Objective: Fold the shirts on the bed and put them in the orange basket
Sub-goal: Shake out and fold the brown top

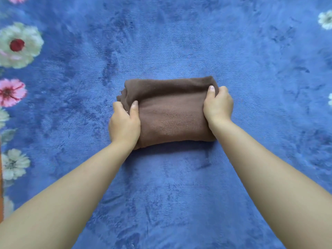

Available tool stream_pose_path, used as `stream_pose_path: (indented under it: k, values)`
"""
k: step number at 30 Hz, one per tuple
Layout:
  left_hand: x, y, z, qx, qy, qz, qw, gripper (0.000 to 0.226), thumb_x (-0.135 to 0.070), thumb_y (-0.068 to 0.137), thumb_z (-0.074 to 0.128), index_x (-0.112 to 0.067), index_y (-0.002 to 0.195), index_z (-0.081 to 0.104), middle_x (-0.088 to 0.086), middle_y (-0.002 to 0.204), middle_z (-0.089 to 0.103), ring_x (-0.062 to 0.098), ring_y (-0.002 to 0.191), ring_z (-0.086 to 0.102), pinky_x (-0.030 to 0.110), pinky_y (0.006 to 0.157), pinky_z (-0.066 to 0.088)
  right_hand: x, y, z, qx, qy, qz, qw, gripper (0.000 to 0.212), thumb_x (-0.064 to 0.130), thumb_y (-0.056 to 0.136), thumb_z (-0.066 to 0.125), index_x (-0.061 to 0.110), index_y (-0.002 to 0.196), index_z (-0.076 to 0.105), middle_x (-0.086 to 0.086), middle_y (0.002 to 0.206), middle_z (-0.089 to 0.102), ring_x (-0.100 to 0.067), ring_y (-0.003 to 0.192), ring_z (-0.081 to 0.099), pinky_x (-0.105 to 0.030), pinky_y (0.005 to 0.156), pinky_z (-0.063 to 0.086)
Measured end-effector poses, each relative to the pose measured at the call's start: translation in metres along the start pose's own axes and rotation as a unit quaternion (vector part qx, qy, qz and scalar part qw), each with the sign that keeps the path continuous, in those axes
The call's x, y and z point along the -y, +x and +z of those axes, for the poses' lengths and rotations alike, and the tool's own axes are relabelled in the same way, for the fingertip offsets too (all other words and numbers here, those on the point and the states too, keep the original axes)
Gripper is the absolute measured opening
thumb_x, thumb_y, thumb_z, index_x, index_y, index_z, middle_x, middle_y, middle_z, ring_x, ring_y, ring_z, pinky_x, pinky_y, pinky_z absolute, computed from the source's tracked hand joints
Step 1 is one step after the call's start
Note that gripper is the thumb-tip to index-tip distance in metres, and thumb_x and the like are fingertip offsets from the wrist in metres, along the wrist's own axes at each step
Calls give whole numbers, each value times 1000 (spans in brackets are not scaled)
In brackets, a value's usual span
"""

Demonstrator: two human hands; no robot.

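Observation:
A brown shirt (169,112), folded into a compact rectangle, lies in the middle of the blue plush bed cover (179,42). My left hand (124,123) grips its left end, thumb on top and fingers tucked under the edge. My right hand (218,106) grips the right end the same way, with its thumb pressed on the top fold. Both forearms reach in from the bottom of the view. The orange basket is not clearly in view.
Printed flowers, white (18,44) and pink (10,92), run along the cover's left side, and more white ones (326,19) show at the right edge. A thin orange strip (1,178) shows at the far left edge.

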State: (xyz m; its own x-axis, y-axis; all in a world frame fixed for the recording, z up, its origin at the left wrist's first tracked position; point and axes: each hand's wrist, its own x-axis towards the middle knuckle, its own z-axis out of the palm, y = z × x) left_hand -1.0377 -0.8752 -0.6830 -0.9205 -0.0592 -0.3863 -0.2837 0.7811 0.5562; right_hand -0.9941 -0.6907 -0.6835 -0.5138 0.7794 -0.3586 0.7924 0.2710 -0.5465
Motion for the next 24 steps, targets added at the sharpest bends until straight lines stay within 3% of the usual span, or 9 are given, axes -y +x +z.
stream_pose_path:
  k: [4,7,10,13,15,17,19,22,24]
  values:
    - [-4,13,7,11,114,-27,993,47,-43,97,35,0,114,41,24,116,55,39,108,50,40,83,36,8,12,9,40,-45,68,996,39,31,101,29,2,122,45,-16,127,53,-32,119,46,-33,82,34]
    - [5,21,-4,-40,249,136,958,55,-44,93,39,0,126,37,27,119,50,39,111,44,48,88,35,15,11,5,7,-98,34,995,39,30,100,30,3,127,39,-17,133,47,-32,125,39,-37,95,33]
    - [13,28,-12,-127,227,413,873,48,-28,84,43,-4,126,39,23,122,48,33,114,35,49,96,30,13,-5,-1,-62,-133,-167,975,42,26,97,33,6,133,42,-13,140,41,-30,132,32,-41,104,25]
    - [0,22,-6,-54,212,527,821,47,-24,86,42,-1,126,46,22,130,51,33,125,35,47,104,24,4,-23,3,-61,-181,-376,907,44,28,88,37,11,120,61,-14,134,52,-37,126,44,-57,101,30]
    - [-9,10,2,31,266,466,843,60,-37,87,32,-1,133,45,18,138,47,32,132,37,50,107,24,-6,-31,9,-2,-256,-404,878,45,33,86,35,17,116,65,-10,133,54,-38,125,47,-62,98,30]
    - [-10,5,10,101,313,353,876,71,-50,89,14,-10,145,29,6,153,25,21,142,18,51,112,7,-9,-33,10,75,-278,-357,888,56,43,86,22,25,127,57,-3,143,44,-34,135,34,-60,105,20]
    - [-7,11,15,120,309,273,903,62,-51,95,18,-19,149,15,-2,157,3,13,144,-2,49,113,-5,-11,-22,9,116,-273,-302,906,61,49,88,12,30,140,40,3,153,24,-26,143,14,-51,112,12]
    - [-5,17,10,39,177,105,978,71,-52,91,41,-23,149,13,10,155,9,25,142,7,45,113,7,-10,-5,6,111,-192,-199,955,54,42,96,34,25,146,25,-2,156,10,-25,143,7,-40,114,13]
    - [-6,18,3,22,95,-37,995,88,-62,81,52,-14,146,18,18,145,26,33,134,26,42,108,22,-11,0,2,87,-134,-100,982,68,46,91,47,14,146,22,-12,152,19,-28,139,19,-36,111,18]
